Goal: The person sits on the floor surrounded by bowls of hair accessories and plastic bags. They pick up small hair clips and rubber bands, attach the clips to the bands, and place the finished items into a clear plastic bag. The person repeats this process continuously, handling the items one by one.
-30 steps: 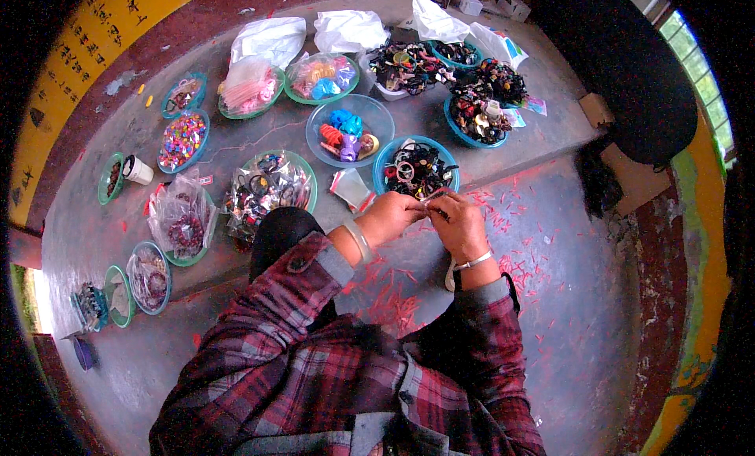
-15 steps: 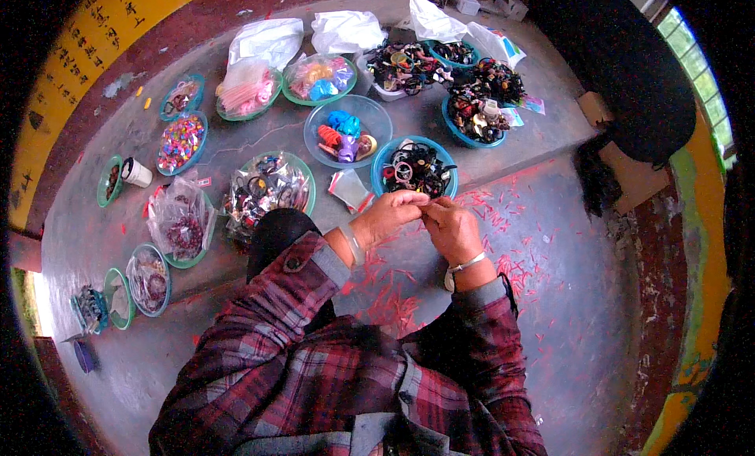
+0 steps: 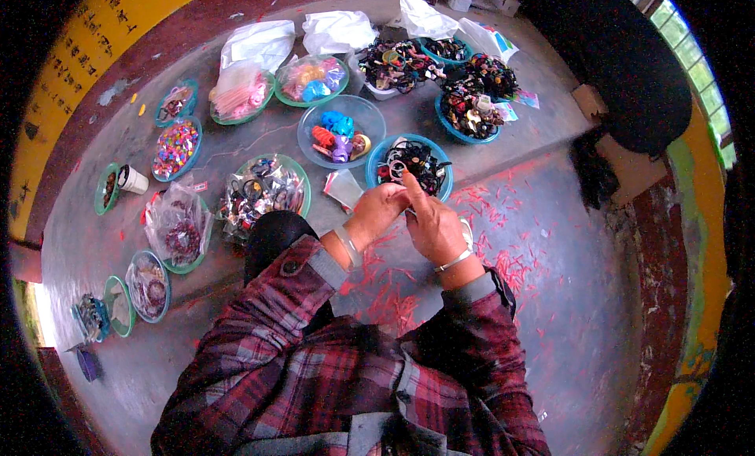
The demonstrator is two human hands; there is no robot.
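My left hand is closed, its fingertips meeting those of my right hand. The right index finger points up while its other fingers curl in. Whatever small thing they pinch between them is hidden. Both hands are just on the near side of a blue basin holding dark hair ties, a pale ring-shaped one among them. Close to my left hand lies a small clear plastic bag with a red edge.
Left of my knee is a green basin of packaged hair accessories. Beyond the hands, a clear basin contains blue, red and purple pieces. More basins line the raised concrete ledge. Thin red scraps litter the lower floor.
My right hand has shifted left against my left hand and its index finger has straightened upward. My left hand has turned slightly. The whole view has moved a little.
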